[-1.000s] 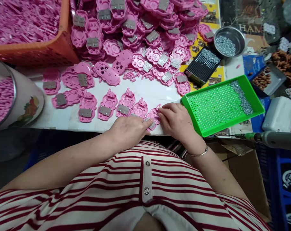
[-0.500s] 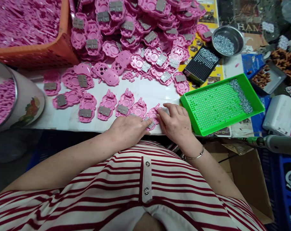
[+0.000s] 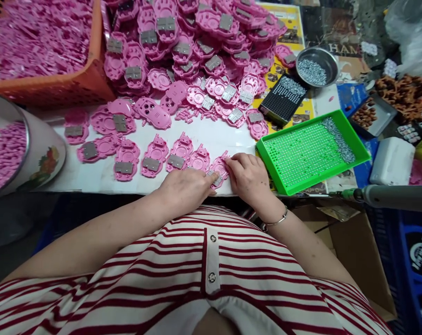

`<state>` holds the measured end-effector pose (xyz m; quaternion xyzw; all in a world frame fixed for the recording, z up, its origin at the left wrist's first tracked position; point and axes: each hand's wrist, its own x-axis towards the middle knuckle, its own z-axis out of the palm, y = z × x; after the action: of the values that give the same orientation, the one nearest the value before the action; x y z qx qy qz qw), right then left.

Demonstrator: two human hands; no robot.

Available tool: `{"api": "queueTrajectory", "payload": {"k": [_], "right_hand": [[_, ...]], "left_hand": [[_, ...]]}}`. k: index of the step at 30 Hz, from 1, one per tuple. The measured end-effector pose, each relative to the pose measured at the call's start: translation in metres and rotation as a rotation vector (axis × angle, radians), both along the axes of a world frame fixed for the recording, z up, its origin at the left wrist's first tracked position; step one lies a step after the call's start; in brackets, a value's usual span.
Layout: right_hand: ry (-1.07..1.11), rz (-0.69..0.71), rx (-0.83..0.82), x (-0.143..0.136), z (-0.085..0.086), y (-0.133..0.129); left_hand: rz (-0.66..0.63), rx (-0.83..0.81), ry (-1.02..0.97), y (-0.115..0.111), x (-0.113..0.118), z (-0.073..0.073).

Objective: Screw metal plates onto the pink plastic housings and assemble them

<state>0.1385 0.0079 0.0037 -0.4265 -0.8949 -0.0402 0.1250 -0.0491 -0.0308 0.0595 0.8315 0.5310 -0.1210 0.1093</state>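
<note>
On the white tabletop (image 3: 102, 179), near its front edge, lies a pink plastic shell (image 3: 222, 168) with a metal plate. My left hand (image 3: 188, 188) reaches it from the left, its fingertips on the metal plate. At the shell's right side, my right hand (image 3: 247, 177) has its thumb and index finger pressed together on the rim. Another pink shell (image 3: 199, 159) sits just left of this one, partly behind my left hand. Further left stands a row of similar shells (image 3: 153, 158) with metal plates. Small pink pegs (image 3: 186, 115) lie scattered behind them.
A green tray (image 3: 301, 156) of screws is close to my right hand. Behind it are a black screw tray (image 3: 284, 98) and a metal bowl (image 3: 317, 67). An orange basket (image 3: 57, 90), a pot (image 3: 45, 144) and a screwdriver (image 3: 399, 195) flank the area.
My right hand's index finger and thumb have closed together at the shell's rim, where they were more spread. My left hand stays on the shell. The view has shifted slightly.
</note>
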Motion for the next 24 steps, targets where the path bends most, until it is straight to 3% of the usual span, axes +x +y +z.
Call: {"api": "queueTrajectory", "payload": {"k": [12,16,18,21,24], "right_hand": [[0.398,-0.074,-0.087,0.017,-0.011,-0.014],[0.474,-0.081,-0.048,0.022,-0.012,-0.021],[0.481,-0.074,-0.012,0.024,-0.013,-0.02],[0.436,-0.036,0.079,0.025,-0.017,-0.015],[0.393,0.012,0.17,0.024,-0.019,-0.009]], "left_hand": [[0.007,-0.039,-0.061,0.005,0.0,-0.003],[0.091,-0.008,-0.252,0.007,-0.008,-0.004],[0.217,0.05,-0.47,0.016,-0.022,0.004],[0.45,0.286,-0.708,0.048,-0.057,0.03],[0.604,0.645,-0.586,0.103,-0.11,0.06]]}}
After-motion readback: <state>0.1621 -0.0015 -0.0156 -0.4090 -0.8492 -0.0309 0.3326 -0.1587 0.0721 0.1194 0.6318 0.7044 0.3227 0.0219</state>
